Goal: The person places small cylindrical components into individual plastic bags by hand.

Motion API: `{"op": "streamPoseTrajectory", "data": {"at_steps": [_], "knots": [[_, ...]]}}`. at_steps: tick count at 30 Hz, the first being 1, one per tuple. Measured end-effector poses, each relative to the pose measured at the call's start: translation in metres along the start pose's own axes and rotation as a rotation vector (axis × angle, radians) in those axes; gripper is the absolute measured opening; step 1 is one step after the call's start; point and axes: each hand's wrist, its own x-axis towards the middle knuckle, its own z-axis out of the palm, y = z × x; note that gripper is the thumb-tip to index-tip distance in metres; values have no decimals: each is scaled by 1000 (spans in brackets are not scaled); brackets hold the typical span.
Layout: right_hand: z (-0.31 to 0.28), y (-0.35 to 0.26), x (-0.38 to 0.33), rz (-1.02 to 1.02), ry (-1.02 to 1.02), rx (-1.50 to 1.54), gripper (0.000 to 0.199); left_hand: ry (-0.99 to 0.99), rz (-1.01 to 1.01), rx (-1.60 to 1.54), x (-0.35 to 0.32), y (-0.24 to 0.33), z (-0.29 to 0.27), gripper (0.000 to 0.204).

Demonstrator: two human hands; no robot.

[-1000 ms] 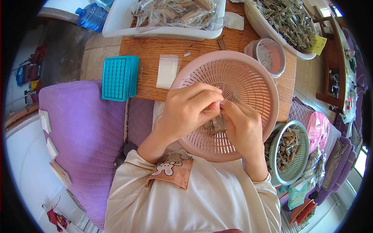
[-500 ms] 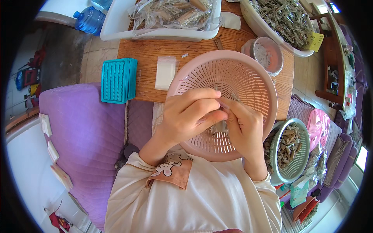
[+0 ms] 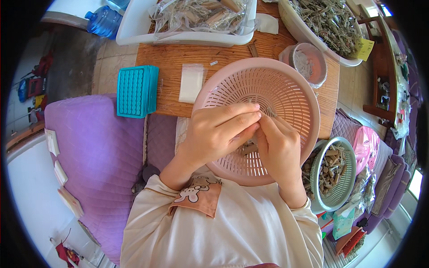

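Observation:
Over a pink slotted plastic basket point(image 3: 295, 85), my two hands meet with their fingertips pinched together. My left hand point(image 3: 216, 131) comes in from the lower left, its thumb and fingers closed toward the tips of the other hand. Opposite it, my right hand point(image 3: 281, 145) pinches at the same spot. Whatever is between the fingertips is too small and hidden to make out. Beneath the hands, a few small brown pieces point(image 3: 248, 148) lie in the basket, partly covered by my fingers.
A white tub point(image 3: 187, 39) of clear-bagged brown pieces stands at the back, beside a basin point(image 3: 295, 22) of wrapped dark bits. A small tub point(image 3: 313, 67), turquoise trays point(image 3: 136, 91) and a white packet point(image 3: 192, 82) surround the basket. To the right is a green basket point(image 3: 351, 187) of brown pieces.
Both hands' fingertips have drawn closer together, and my left fingers have straightened a little. The brown piece under them shows differently. The rest looks the same.

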Motion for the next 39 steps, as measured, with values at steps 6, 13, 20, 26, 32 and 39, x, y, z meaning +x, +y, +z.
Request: {"op": "streamPoseTrajectory", "data": {"at_steps": [6,13,20,26,32,39], "knots": [[5,0,-4,-48,-9,-33,12,-89,-107,-60,-3,-6,0,16],[2,-4,-8,-69,-29,101,17,244,-605,-295,-6,-37,-4,10],[-1,7,-12,156,25,630,18,365,-698,-719,-20,-35,-9,8],[-3,7,-5,184,-80,856,23,-46,-493,-533,-16,-7,-13,14],[-5,4,-8,309,-128,1005,23,-177,-487,-576,-9,-3,-19,15],[-7,-1,-12,333,-104,1458,30,-38,-78,-297,-7,5,-24,9]]}}
